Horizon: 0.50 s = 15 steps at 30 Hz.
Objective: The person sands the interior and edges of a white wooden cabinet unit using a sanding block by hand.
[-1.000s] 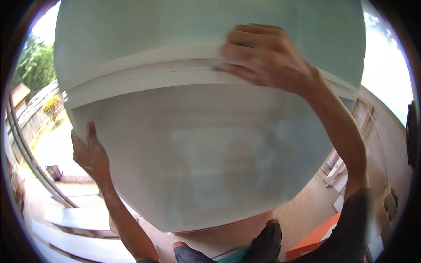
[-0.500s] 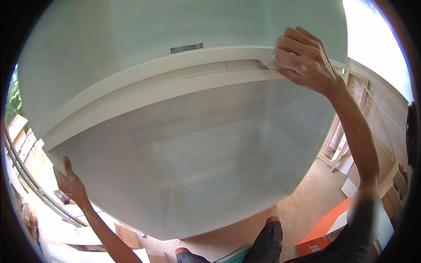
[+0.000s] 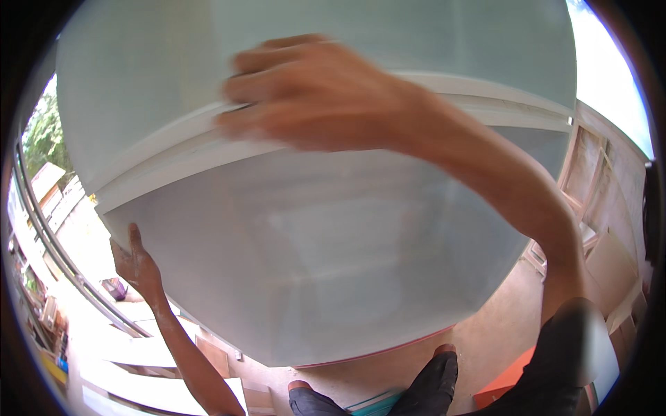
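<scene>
Across middle of frame, large pale cabinet [image 3: 361, 277]. Along top, pale green surface [image 3: 430, 41]. Between them, grooved white band [image 3: 506, 107]. Upper centre, right hand [image 3: 312, 97] over band, blurred, fingers curled; cannot tell whether anything gripped. Left of frame, left hand [image 3: 141, 269] spread open at cabinet edge. Likely risks: uneven pressure scuffing band; slack left hand letting cabinet shift.
</scene>
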Each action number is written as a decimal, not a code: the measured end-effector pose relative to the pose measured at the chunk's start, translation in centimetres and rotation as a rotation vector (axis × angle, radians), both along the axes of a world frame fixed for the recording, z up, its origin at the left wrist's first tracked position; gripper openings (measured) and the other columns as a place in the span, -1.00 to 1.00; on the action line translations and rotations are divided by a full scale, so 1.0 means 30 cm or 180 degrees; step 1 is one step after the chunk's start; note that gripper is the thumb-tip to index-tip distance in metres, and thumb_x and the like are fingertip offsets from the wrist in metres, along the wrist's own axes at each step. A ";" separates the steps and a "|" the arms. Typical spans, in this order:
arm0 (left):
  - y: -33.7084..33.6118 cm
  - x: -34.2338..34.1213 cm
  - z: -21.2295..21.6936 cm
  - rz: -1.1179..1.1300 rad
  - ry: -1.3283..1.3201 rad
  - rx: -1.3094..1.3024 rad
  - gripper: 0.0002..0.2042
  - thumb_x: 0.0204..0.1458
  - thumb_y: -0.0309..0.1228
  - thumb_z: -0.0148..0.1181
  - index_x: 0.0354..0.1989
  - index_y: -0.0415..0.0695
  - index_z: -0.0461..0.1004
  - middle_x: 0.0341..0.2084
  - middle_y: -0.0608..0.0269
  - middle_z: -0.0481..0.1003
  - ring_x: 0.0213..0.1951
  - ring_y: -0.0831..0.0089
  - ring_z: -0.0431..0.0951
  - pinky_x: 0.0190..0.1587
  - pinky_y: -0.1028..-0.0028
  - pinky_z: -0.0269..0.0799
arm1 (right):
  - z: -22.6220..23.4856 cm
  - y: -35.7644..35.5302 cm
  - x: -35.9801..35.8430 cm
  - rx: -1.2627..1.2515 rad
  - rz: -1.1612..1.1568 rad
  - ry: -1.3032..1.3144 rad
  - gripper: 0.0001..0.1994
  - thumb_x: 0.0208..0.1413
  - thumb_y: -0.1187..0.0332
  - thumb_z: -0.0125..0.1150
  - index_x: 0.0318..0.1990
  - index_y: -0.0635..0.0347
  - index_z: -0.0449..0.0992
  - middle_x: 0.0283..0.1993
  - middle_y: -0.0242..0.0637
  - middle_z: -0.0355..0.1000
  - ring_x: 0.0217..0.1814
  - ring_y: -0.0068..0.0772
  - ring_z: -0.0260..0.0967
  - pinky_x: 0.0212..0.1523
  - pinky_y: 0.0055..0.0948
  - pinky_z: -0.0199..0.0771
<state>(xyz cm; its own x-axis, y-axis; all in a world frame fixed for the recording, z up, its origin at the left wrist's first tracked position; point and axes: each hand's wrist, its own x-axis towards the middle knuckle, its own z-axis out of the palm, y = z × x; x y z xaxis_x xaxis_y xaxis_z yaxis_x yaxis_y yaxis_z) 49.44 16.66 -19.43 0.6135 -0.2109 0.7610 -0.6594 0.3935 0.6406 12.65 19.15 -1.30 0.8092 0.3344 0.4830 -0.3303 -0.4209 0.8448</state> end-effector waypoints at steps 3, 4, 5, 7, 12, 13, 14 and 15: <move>0.002 0.001 0.008 -0.0162 -0.0130 -0.0058 -0.59 0.27 -0.15 0.22 0.02 -0.31 0.50 -0.16 -0.02 0.59 -0.15 0.17 0.57 -0.03 0.26 0.46 | 0.016 0.036 0.220 0.0216 -0.0701 0.0159 -0.95 -0.01 0.39 0.34 -0.44 0.03 0.57 -0.31 -0.45 0.55 -0.07 -0.33 0.54 -0.15 -0.36 0.62; 0.003 0.003 0.010 -0.0173 -0.0076 0.0005 -0.59 0.27 -0.15 0.22 0.02 -0.30 0.51 -0.15 -0.03 0.59 -0.14 0.17 0.58 -0.03 0.25 0.48 | 0.022 0.052 0.248 0.0324 -0.0917 0.0181 -0.93 0.00 0.39 0.34 -0.47 0.04 0.56 -0.36 -0.44 0.54 -0.11 -0.32 0.55 -0.16 -0.36 0.61; 0.003 0.001 0.012 -0.0193 -0.0030 0.0031 -0.59 0.27 -0.15 0.22 0.03 -0.30 0.51 -0.13 -0.03 0.59 -0.13 0.17 0.58 -0.04 0.24 0.49 | 0.028 0.061 0.248 0.0429 -0.1120 0.0205 -0.90 0.01 0.39 0.33 -0.50 0.05 0.55 -0.41 -0.44 0.53 -0.15 -0.31 0.56 -0.17 -0.36 0.61; 0.004 -0.002 0.014 -0.0237 0.0007 0.0025 -0.59 0.27 -0.14 0.22 0.04 -0.28 0.52 -0.11 -0.04 0.59 -0.12 0.17 0.59 -0.04 0.23 0.51 | 0.033 0.077 0.139 0.0268 -0.1187 0.0206 -0.91 0.02 0.41 0.32 -0.48 0.03 0.55 -0.44 -0.43 0.50 -0.23 -0.33 0.55 -0.19 -0.37 0.60; 0.009 -0.006 0.008 -0.0019 -0.0040 0.0140 -0.58 0.26 -0.11 0.22 0.06 -0.24 0.53 -0.09 -0.01 0.60 -0.10 0.18 0.60 -0.03 0.23 0.53 | 0.003 0.101 -0.380 -0.0139 -0.1217 0.0005 -0.79 0.01 0.43 0.34 -0.19 -0.16 0.60 -0.36 -0.50 0.45 -0.19 -0.42 0.49 -0.15 -0.40 0.55; 0.010 -0.006 0.007 -0.0076 -0.0051 0.0062 -0.57 0.26 -0.10 0.22 0.06 -0.24 0.53 -0.09 -0.01 0.60 -0.09 0.18 0.60 -0.02 0.23 0.53 | 0.000 0.134 -0.497 -0.0215 -0.1218 -0.0066 -0.80 -0.02 0.40 0.37 -0.23 -0.16 0.61 -0.36 -0.50 0.44 -0.19 -0.42 0.47 -0.16 -0.39 0.54; 0.012 -0.005 0.006 -0.0249 -0.0057 -0.0015 -0.56 0.26 -0.09 0.22 0.06 -0.24 0.53 -0.09 0.00 0.60 -0.09 0.18 0.59 -0.02 0.23 0.53 | -0.009 0.177 -0.610 -0.0319 -0.1461 -0.0099 -0.81 -0.05 0.43 0.44 -0.27 -0.06 0.59 -0.32 -0.46 0.46 -0.14 -0.43 0.47 -0.18 -0.36 0.58; 0.013 -0.005 0.007 -0.0028 -0.0102 0.0044 -0.55 0.25 -0.07 0.22 0.06 -0.24 0.53 -0.09 0.00 0.59 -0.08 0.18 0.59 -0.01 0.24 0.53 | -0.013 0.225 -0.723 -0.0211 -0.2031 -0.0136 -0.83 -0.08 0.31 0.45 -0.40 -0.02 0.51 -0.37 -0.49 0.37 -0.19 -0.44 0.42 -0.20 -0.40 0.50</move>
